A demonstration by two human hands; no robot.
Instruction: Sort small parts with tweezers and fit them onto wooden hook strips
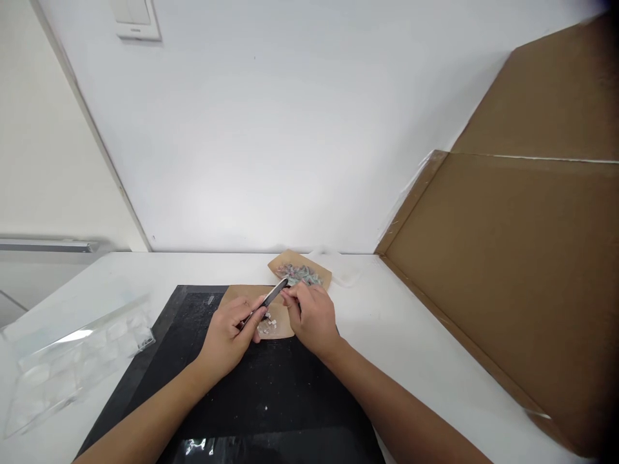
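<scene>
My left hand [236, 327] is closed around a slim dark tool with a pale edge [275, 293], which slants up to the right; its exact kind is unclear. My right hand [312, 317] is closed in a pinch beside the tool's far end. What sits between its fingertips is too small to name. Below both hands lies a brown paper tray [283, 330] holding small white bits [271, 323]. Just behind, a second brown paper tray [325, 274] carries a heap of small greenish and pinkish pieces [300, 274].
A black mat [271, 399] covers part of the white table [360, 322]. On the left rests a clear plastic compartment box [82, 361]. A large cardboard sheet [507, 258] stands along the right, and a white wall [271, 142] rises behind.
</scene>
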